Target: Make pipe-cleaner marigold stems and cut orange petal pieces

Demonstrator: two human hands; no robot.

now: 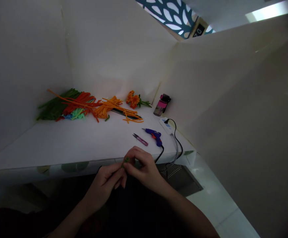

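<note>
Mid-frame, a white bench carries bundled fuzzy chenille stems in green, red and orange, pink-handled snips, a blue plastic glue gun and a pink-and-black translucent bottle, contents unclear. At lower centre, before the bench's near edge, the left hand and right hand pinch a small fuzzy green piece.

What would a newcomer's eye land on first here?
Probably the vivid red stems and orange stems, heaped beside dark green stems along the back of the white table. Next, the blue-purple glue gun, lying on the right side near the pink snips. Front and center, the left hand and right hand pinch a small green piece.
</note>
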